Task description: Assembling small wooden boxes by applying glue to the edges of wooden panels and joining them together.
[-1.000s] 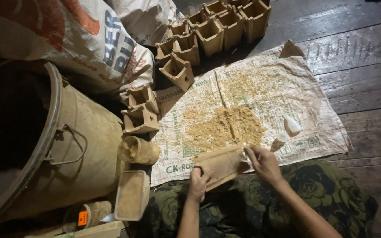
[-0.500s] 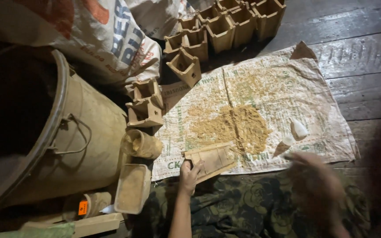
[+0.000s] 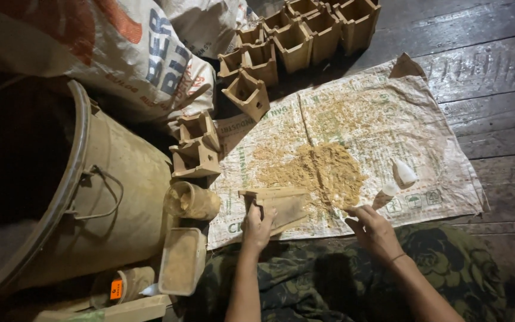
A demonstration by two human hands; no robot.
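Two bare hands work low in the view, above a dark floral-patterned cloth (image 3: 448, 268) across the person's lap. Left hand (image 3: 257, 226) is clamped on the near end of a flat wooden piece (image 3: 278, 203), fingers wrapped over its edge. That piece lies on a spread woven sack (image 3: 424, 143) just beside a heap of sawdust (image 3: 320, 170); its long axis runs roughly left to right, tilted slightly, with the far end pointing toward the heap. Right hand (image 3: 374, 229) rests at the sack's near edge, fingers loosely apart and holding nothing, close to the heap's right side.

Outward from the hands, a small white bottle (image 3: 403, 173) lies on the sack to the right. To the left stand a round jar (image 3: 192, 201) and a rectangular tub (image 3: 181, 260) of sawdust, next to a large metal drum (image 3: 108, 197). Square wooden boxes (image 3: 296, 42) cluster beyond the sack, with printed sacks (image 3: 120, 53) behind. Dark, worn floorboards (image 3: 496, 77) lie underneath everything.

Half a second earlier the right hand was a blur off to the right; now it has settled near the heap. A second ago it was touching the wooden piece.
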